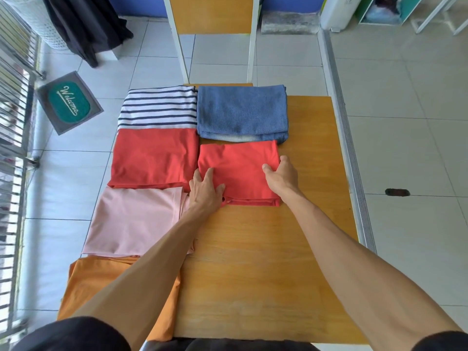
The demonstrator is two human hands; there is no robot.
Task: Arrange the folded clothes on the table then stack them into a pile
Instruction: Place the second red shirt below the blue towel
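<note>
left hand (pixel 205 191) fingers (pixel 202 176) lie flat on the small folded red cloth (pixel 239 171) — right hand (pixel 279 174) grips its right edge, thumb on top. it sits mid wooden bench (pixel 255 274), just before the folded blue towel (pixel 241 111).

Daylight is falling on a floor of pale tiles (pixel 405 102). A wooden chair (pixel 212 13) is standing beyond the far edge of the table (pixel 253 274). A welcome mat (pixel 69 102) is lying beside metal railings (pixel 12 110) on the left.

Striped navy/white top (pixel 159 107), blue towel (pixel 241 111), 2 red tees (pixel 154 158), pink (pixel 134 221), orange (pixel 101 279)
</note>
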